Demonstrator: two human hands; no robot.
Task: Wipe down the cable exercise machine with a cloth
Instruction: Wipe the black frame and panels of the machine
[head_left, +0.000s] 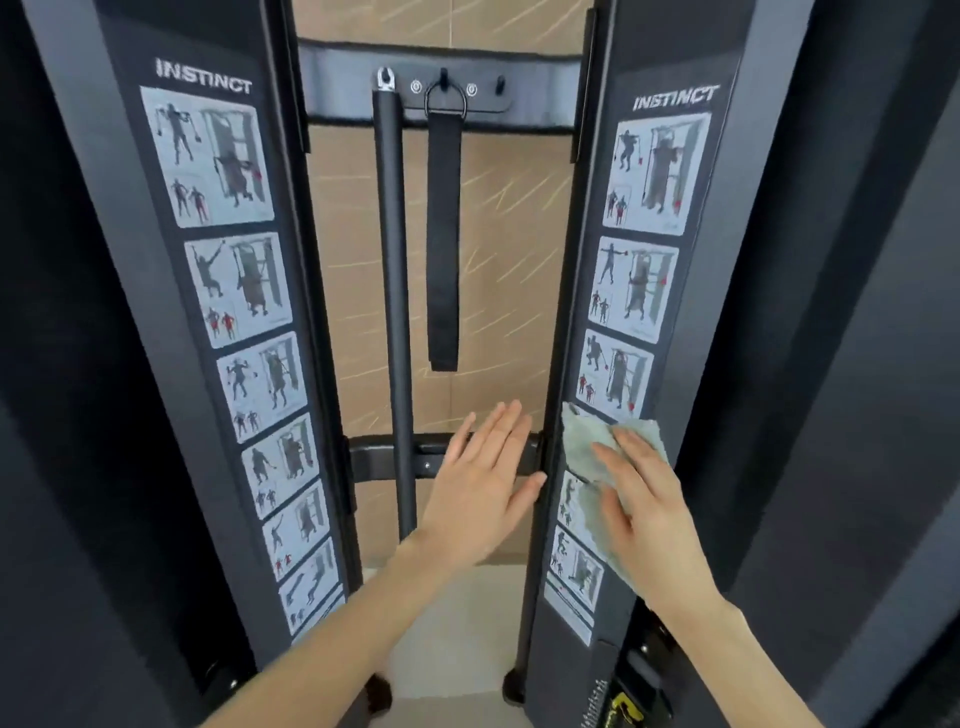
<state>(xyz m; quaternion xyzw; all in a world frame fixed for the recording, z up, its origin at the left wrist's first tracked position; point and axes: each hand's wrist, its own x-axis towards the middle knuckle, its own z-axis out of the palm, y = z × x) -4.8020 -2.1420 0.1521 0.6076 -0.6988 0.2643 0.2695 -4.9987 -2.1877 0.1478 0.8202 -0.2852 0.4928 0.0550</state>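
Observation:
The black cable exercise machine fills the view, with a left column (171, 322) and a right column (691, 291), each carrying a strip of exercise diagrams. A pale green cloth (584, 447) lies flat against the right column's diagram strip. My right hand (644, 499) presses it there with straight fingers. My left hand (483, 483) hovers open, fingers spread, in the gap between the columns, in front of the lower crossbar (384, 457). It holds nothing.
Between the columns hang a black straight bar (395, 291) and a black strap (443, 244) from hooks on the upper crossbar (337, 73). A tan wall lies behind them. Pale floor (457, 639) shows below.

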